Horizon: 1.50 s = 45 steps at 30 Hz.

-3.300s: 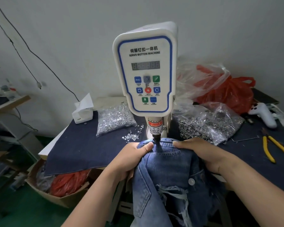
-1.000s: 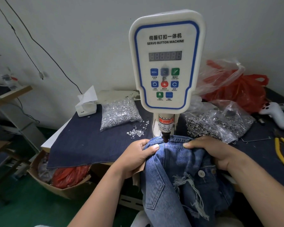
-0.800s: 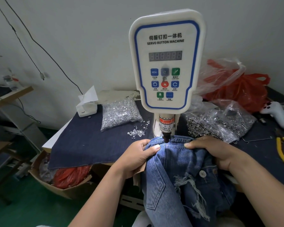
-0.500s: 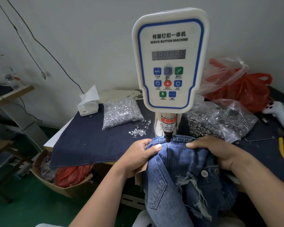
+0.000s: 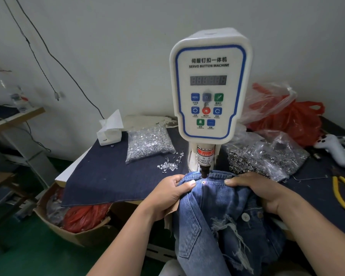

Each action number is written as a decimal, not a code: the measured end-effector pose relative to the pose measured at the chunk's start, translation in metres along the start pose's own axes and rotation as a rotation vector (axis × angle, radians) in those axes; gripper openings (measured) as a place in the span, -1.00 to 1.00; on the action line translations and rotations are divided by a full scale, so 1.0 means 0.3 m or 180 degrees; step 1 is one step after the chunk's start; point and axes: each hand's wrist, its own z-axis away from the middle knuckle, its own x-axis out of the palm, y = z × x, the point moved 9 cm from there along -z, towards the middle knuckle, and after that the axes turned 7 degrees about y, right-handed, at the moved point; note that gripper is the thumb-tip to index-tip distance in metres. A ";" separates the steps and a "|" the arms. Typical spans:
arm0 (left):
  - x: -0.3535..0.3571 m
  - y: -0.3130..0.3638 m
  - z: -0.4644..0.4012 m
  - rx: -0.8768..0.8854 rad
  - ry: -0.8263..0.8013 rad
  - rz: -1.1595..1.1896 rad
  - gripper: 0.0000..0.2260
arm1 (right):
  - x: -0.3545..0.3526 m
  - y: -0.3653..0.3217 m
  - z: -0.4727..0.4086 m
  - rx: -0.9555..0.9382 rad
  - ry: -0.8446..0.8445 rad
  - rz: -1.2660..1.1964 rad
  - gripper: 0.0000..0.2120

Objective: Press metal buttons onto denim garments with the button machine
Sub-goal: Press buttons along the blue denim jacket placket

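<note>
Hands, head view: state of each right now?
Left hand: gripping the denim garment edge left of the press head.
Right hand: fingers curled over the garment's top edge, holding it right of the press head.

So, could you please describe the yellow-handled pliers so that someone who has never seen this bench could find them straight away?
Start at the tall white button machine and look to its right, past the clear bags of metal parts and the white pistol-shaped tool. The pliers lie flat on the dark cloth near the bench's right edge. They are the only thing there with bright yellow handles.
</note>
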 end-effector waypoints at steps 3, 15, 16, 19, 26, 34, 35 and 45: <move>0.004 0.001 0.014 -0.0052 -0.0068 0.0070 -0.65 | 0.003 0.001 0.018 0.0031 -0.0105 -0.0168 -0.53; 0.002 0.060 0.157 -0.0508 -0.0412 -0.0087 -0.48 | 0.185 -0.068 0.175 -0.0440 -0.0815 0.0306 -0.83; -0.003 0.059 0.169 -0.0510 -0.0403 -0.0199 -0.43 | 0.205 -0.064 0.194 -0.0397 -0.0965 0.0531 -0.82; -0.019 0.061 0.196 -0.0365 -0.0275 -0.0238 -0.44 | 0.171 -0.101 0.197 -0.0792 -0.0652 0.1344 -0.70; -0.250 0.221 0.163 -0.0258 0.1358 -0.1248 -0.51 | -0.195 -0.154 0.020 -0.1284 0.2235 0.4086 -0.81; -0.320 0.148 -0.054 -0.0003 0.1940 -0.3384 -0.93 | -0.217 -0.120 0.008 -0.1619 0.3077 0.4051 -0.82; -0.324 0.143 -0.063 0.0014 0.2061 -0.3365 -0.93 | -0.212 -0.118 0.013 -0.1673 0.3102 0.4033 -0.83; -0.338 0.113 -0.097 -0.0086 0.2259 -0.3044 -0.98 | -0.214 -0.132 0.048 -0.1885 0.3395 0.3540 -0.93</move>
